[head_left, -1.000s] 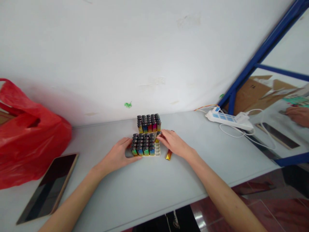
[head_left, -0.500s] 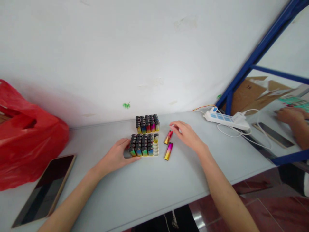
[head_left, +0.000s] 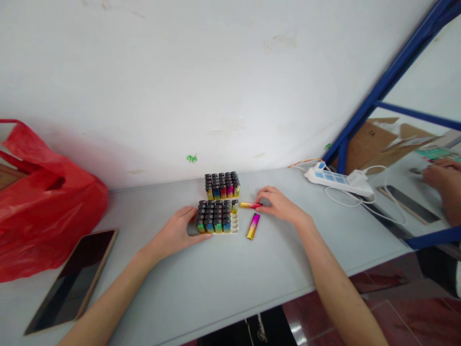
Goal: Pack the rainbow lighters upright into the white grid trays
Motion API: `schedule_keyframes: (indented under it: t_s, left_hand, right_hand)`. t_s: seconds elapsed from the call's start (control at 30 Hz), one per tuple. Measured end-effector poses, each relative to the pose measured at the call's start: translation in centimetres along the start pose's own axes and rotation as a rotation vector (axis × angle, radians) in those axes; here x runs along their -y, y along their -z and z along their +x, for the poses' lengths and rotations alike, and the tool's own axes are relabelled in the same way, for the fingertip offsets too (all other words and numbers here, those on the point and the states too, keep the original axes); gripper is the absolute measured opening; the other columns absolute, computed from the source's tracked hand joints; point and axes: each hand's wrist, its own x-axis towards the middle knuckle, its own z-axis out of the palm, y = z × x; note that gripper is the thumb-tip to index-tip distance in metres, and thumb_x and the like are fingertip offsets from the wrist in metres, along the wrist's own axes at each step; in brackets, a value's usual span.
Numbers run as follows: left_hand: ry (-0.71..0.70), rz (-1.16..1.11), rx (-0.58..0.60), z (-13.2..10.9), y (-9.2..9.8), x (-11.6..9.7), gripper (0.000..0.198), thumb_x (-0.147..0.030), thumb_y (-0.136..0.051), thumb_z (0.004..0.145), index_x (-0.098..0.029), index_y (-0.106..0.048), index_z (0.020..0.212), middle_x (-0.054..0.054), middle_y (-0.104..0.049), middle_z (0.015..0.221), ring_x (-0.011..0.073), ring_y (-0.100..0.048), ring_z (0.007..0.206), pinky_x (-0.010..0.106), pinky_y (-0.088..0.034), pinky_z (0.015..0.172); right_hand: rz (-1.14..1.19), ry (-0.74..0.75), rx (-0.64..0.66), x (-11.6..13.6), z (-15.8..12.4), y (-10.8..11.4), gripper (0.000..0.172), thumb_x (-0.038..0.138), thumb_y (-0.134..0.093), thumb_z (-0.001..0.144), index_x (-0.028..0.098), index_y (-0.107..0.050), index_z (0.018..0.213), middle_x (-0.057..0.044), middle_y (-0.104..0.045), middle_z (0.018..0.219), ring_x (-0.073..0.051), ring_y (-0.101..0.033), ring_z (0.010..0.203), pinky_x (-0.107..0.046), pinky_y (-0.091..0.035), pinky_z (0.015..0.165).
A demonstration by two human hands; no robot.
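My right hand (head_left: pixel 273 203) pinches one end of a red and yellow lighter (head_left: pixel 249 205), which points left toward the racks. Just below it a purple and yellow lighter (head_left: pixel 253 227) lies loose on the table. My left hand (head_left: pixel 181 227) rests at the left side of the nearer white tray (head_left: pixel 235 226), thumb along its front edge and the other fingers behind. Rows of black-topped lighters (head_left: pixel 215 216) stand upright in that tray, and its right column has several bare slots with one lighter at the back. Behind stands a second block of lighters (head_left: pixel 222 186).
A red plastic bag (head_left: pixel 54 206) and a dark phone-like slab (head_left: pixel 74 281) lie to the left. A white power strip (head_left: pixel 338 180) with cables sits at the right, beside a blue metal frame (head_left: pixel 374 101). A white wall rises behind the grey table (head_left: pixel 216 278).
My right hand has closed on the red and yellow lighter and turned it from slanted to nearly level. The left hand stays at the tray. The view has shifted slightly.
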Motion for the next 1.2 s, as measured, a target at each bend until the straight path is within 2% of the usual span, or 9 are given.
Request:
schedule_keyframes:
  t_s: [0.13,0.23,0.47,0.57,0.67,0.73,0.77,0.97,1.2]
  left_hand:
    - [-0.003,0.027,0.017,0.0,0.0,0.1,0.053,-0.069,-0.082,0.079,-0.021,-0.071,0.099,0.013,-0.076,0.11,0.035,-0.073,0.102,0.047,-0.062,0.09]
    - [-0.002,0.032,0.027,0.0,0.0,0.1,0.053,-0.069,-0.081,0.08,-0.02,-0.07,0.1,0.013,-0.075,0.111,0.0341,-0.072,0.102,0.047,-0.061,0.091]
    - [-0.011,0.027,0.03,-0.1,0.1,0.1,0.052,-0.07,-0.079,0.082,-0.022,-0.069,0.1,0.011,-0.075,0.11,0.0327,-0.071,0.101,0.047,-0.061,0.092]
    - [-0.011,0.028,0.039,0.0,0.0,0.1,0.052,-0.07,-0.079,0.082,-0.022,-0.068,0.099,0.011,-0.074,0.109,0.0322,-0.071,0.1,0.047,-0.06,0.091]
    - [0.0,0.031,0.047,0.0,0.0,0.2,0.052,-0.07,-0.079,0.082,-0.022,-0.067,0.099,0.01,-0.074,0.108,0.0323,-0.071,0.1,0.046,-0.06,0.091]
    - [0.004,0.028,0.044,0.0,0.0,0.2,0.052,-0.069,-0.08,0.082,-0.022,-0.067,0.1,0.01,-0.074,0.109,0.0327,-0.071,0.101,0.046,-0.06,0.092]
    - [0.004,0.027,0.041,0.0,0.0,0.3,0.052,-0.069,-0.08,0.081,-0.022,-0.067,0.1,0.011,-0.074,0.109,0.0328,-0.071,0.101,0.046,-0.06,0.091]
    - [-0.003,0.028,0.034,0.0,-0.1,0.3,0.053,-0.07,-0.079,0.082,-0.021,-0.069,0.101,0.012,-0.075,0.112,0.0336,-0.072,0.102,0.047,-0.061,0.091]
    - [0.002,0.014,0.034,0.0,-0.1,0.1,0.053,-0.069,-0.079,0.081,-0.023,-0.072,0.108,0.011,-0.077,0.116,0.0343,-0.072,0.109,0.046,-0.06,0.096]
  right_hand:
    - [0.199,-0.065,-0.127,-0.4,0.3,0.3,0.02,0.034,-0.084,0.091,0.02,-0.075,0.101,-0.01,-0.075,0.116,-0.027,-0.068,0.112,-0.048,-0.051,0.108]
    - [0.496,-0.16,-0.236,0.4,0.6,0.2,0.034,0.048,-0.085,0.087,0.02,-0.072,0.102,-0.008,-0.077,0.11,-0.025,-0.072,0.105,-0.047,-0.054,0.104]
    - [1.097,-0.265,-0.272,4.9,1.4,-0.7,0.048,0.059,-0.086,0.082,0.025,-0.062,0.106,-0.001,-0.077,0.094,-0.021,-0.076,0.09,-0.038,-0.06,0.09]
    - [1.219,-0.306,-0.235,6.1,1.7,-1.5,0.052,0.061,-0.085,0.08,0.027,-0.055,0.105,0.004,-0.071,0.086,-0.016,-0.071,0.069,-0.032,-0.057,0.067]
    - [1.179,-0.335,-0.153,6.7,1.9,-2.3,0.052,0.067,-0.077,0.084,0.029,-0.049,0.105,0.009,-0.062,0.075,-0.008,-0.044,0.044,-0.022,-0.031,0.044]
    - [1.105,-0.348,-0.145,6.8,2.0,-2.8,0.052,0.071,-0.072,0.087,0.03,-0.047,0.104,0.013,-0.05,0.065,-0.007,-0.026,0.043,-0.021,-0.017,0.043]
    - [1.055,-0.344,-0.164,6.9,2.0,-3.0,0.051,0.073,-0.071,0.088,0.029,-0.047,0.102,0.013,-0.045,0.062,-0.008,-0.023,0.044,-0.022,-0.016,0.043]
    - [0.678,-0.234,-0.303,7.6,1.7,-4.1,0.058,0.072,-0.059,0.096,0.025,-0.04,0.069,0.006,-0.036,0.063,-0.012,-0.033,0.058,-0.028,-0.026,0.054]
    - [0.447,-0.23,-0.376,8.6,1.6,-4.1,0.045,0.052,-0.053,0.093,0.025,-0.034,0.062,0.005,-0.032,0.058,-0.012,-0.031,0.059,-0.029,-0.024,0.058]
